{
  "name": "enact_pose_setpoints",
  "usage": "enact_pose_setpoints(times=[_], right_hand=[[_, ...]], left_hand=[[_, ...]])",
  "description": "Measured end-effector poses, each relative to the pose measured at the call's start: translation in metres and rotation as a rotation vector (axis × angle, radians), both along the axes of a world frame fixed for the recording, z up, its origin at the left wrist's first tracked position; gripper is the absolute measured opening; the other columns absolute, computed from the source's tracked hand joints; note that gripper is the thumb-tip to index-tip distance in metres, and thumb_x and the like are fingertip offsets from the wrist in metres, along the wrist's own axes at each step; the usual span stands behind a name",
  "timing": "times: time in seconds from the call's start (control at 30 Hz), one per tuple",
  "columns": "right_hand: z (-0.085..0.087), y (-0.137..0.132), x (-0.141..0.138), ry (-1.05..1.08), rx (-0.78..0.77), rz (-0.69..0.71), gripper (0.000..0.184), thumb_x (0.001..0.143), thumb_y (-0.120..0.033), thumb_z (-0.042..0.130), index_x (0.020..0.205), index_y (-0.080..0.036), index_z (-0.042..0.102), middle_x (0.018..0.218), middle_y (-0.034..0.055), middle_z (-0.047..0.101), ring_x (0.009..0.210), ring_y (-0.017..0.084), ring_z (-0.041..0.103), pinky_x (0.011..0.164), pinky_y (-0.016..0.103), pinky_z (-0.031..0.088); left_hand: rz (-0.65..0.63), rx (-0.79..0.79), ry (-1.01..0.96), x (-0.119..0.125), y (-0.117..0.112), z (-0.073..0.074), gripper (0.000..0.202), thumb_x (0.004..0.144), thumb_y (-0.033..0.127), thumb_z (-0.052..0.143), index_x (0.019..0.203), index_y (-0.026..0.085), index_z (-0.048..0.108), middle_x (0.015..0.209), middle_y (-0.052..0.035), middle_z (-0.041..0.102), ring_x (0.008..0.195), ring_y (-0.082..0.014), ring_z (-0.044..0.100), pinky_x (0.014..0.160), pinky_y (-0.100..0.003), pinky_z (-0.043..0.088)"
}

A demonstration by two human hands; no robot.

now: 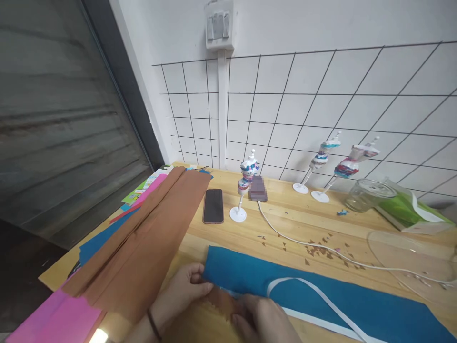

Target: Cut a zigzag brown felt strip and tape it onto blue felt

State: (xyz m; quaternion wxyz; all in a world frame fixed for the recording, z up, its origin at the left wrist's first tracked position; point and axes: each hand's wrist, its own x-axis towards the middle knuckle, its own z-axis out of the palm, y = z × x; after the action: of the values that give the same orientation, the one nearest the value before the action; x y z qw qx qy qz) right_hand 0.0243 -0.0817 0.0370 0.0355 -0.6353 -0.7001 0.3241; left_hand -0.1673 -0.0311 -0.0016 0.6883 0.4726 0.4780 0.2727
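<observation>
A long blue sheet (243, 269) lies across the front of the table, with a white strip of tape (314, 320) along its near edge. One loose length of the white strip loops up over the sheet. My left hand (185, 288) pinches a small brown piece (220, 301) by the sheet's left corner, thumb on top. At the other end of that piece, my right hand (262, 317) is closed with curled fingers. The brown piece overlaps or meets the blue sheet's lower left edge; exactly how it joins is hidden by my fingers.
Large brown sheets (157, 228) cover blue and pink sheets (57, 317) at left. Behind are a phone (213, 206), a small mannequin (246, 183), a white cable (278, 232), brown scraps (321, 250), two more mannequins, a glass jar (367, 195) and a green tissue pack (410, 212).
</observation>
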Motion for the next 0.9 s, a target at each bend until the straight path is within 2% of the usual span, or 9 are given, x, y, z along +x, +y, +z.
enact_pose_setpoints(times=[0.13,0.27,0.37,0.57,0.77,0.9], right_hand=[[0.002,-0.001,-0.002,0.111,0.084,0.066,0.019,0.077,-0.017,0.048,0.075,-0.023,0.066,0.081,0.0025,0.070,0.076,0.018,0.062,0.063,0.021,0.039],[-0.004,-0.001,0.001,0.159,0.133,0.039,0.023,0.081,-0.020,0.045,0.069,-0.024,0.064,0.073,-0.0007,0.069,0.066,0.015,0.061,0.057,0.019,0.037],[-0.009,-0.001,0.004,0.209,0.150,0.017,0.024,0.082,-0.021,0.042,0.072,-0.025,0.064,0.075,-0.0021,0.070,0.067,0.014,0.062,0.056,0.018,0.038],[-0.016,0.000,0.006,0.062,0.160,-0.003,0.031,0.085,-0.021,0.037,0.068,-0.024,0.062,0.070,-0.0001,0.070,0.061,0.015,0.062,0.054,0.020,0.037],[-0.016,0.000,0.003,-0.050,0.114,0.003,0.033,0.087,-0.024,0.036,0.067,-0.023,0.062,0.072,0.0028,0.072,0.068,0.018,0.066,0.054,0.021,0.036],[-0.017,0.001,0.001,-0.095,0.090,0.008,0.032,0.087,-0.024,0.037,0.068,-0.023,0.062,0.075,0.0046,0.072,0.072,0.021,0.067,0.054,0.022,0.037]], left_hand=[[0.001,0.015,-0.010,0.000,0.001,-0.004,0.031,0.060,0.035,0.072,0.077,0.013,0.059,0.075,-0.0033,0.068,0.074,-0.0186,0.061,0.067,-0.026,0.042],[-0.005,0.009,-0.020,0.001,0.000,-0.002,0.032,0.060,0.038,0.072,0.077,0.013,0.059,0.076,-0.0035,0.068,0.073,-0.0182,0.061,0.067,-0.026,0.042],[-0.011,0.012,-0.019,0.000,0.000,-0.002,0.033,0.059,0.039,0.072,0.075,0.014,0.059,0.076,-0.0027,0.067,0.071,-0.0171,0.060,0.066,-0.025,0.042],[-0.003,0.028,0.004,0.000,-0.001,0.002,0.029,0.060,0.038,0.072,0.072,0.015,0.058,0.072,0.0003,0.066,0.070,-0.0155,0.059,0.064,-0.023,0.041],[0.001,0.007,-0.017,0.004,-0.002,0.013,0.028,0.061,0.035,0.071,0.075,0.015,0.058,0.073,-0.0014,0.065,0.078,-0.0189,0.060,0.071,-0.027,0.043],[0.019,0.000,0.008,0.004,-0.004,0.011,0.030,0.062,0.037,0.070,0.077,0.015,0.057,0.073,-0.0021,0.064,0.071,-0.0168,0.058,0.061,-0.024,0.043]])
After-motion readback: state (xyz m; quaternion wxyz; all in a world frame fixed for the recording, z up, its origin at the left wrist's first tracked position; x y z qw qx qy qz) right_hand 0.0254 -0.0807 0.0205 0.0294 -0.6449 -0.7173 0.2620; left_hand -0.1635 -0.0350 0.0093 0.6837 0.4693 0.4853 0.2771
